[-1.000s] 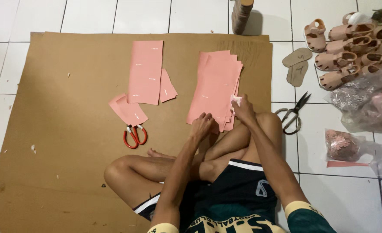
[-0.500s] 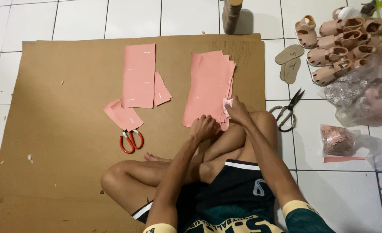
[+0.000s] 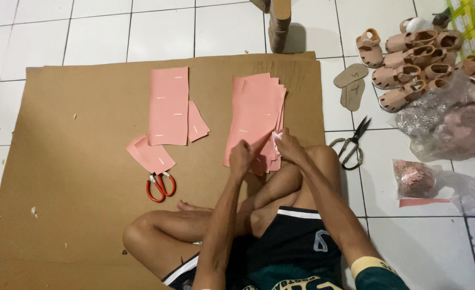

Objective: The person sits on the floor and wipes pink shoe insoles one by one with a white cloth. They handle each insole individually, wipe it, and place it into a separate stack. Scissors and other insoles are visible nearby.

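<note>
Cardboard: a brown cardboard sheet (image 3: 87, 177) covers the white tiled floor (image 3: 103, 32); its right edge ends just past the pink stack, and bare board lies open at left.
Pink stack: the stack of pink sheets (image 3: 253, 115) lies fanned on the cardboard, its lower edge under both hands.
Left hand: the left hand (image 3: 241, 158) is curled shut, pinching the lower edge of the stack.
Right hand: the right hand (image 3: 288, 147) grips the stack's lower right corner, fingers closed on it.
Pose: both forearms reach forward over crossed legs.
Nearby: red scissors (image 3: 161, 186) and loose pink pieces (image 3: 168, 107) lie left.
Floor at right: metal shears (image 3: 353, 145), tan sandals (image 3: 409, 64), plastic bags (image 3: 447, 123).
</note>
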{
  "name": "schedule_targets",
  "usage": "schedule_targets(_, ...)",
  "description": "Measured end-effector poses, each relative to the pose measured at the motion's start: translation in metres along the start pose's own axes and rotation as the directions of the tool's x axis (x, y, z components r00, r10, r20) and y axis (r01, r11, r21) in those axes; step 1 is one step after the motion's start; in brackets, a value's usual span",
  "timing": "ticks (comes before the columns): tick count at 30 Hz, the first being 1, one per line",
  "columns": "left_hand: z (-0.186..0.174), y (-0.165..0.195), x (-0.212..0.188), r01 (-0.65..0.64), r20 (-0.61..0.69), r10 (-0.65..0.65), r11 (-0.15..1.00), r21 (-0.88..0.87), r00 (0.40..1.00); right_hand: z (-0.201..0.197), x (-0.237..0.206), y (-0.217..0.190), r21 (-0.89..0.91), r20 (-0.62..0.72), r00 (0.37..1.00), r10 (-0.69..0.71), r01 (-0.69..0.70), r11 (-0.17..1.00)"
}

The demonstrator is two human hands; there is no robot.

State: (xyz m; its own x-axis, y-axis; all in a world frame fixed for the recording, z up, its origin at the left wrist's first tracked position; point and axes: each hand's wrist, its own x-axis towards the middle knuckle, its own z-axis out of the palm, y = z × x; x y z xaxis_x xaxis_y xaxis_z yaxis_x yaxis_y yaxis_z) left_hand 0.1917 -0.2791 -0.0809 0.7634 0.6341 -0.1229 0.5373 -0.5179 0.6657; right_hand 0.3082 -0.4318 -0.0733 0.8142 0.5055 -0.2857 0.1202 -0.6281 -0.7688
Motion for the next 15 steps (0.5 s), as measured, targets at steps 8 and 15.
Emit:
schedule_targets(8, -0.134, 0.000, 0.049, -0.168, -0.422, -0.034, 0.886, -0.432, 0.906, 0.002, -0.001, -0.003, -0.080, 0.052, 0.998, -0.041, 0.045, 0.996)
schedule_targets(15, -0.243, 0.081, 0.061, -0.637, -0.628, 0.404, 0.746, -0.193, 0.665, 0.008, 0.000, 0.005, -0.152, 0.026, 0.981, -0.191, 0.193, 0.969)
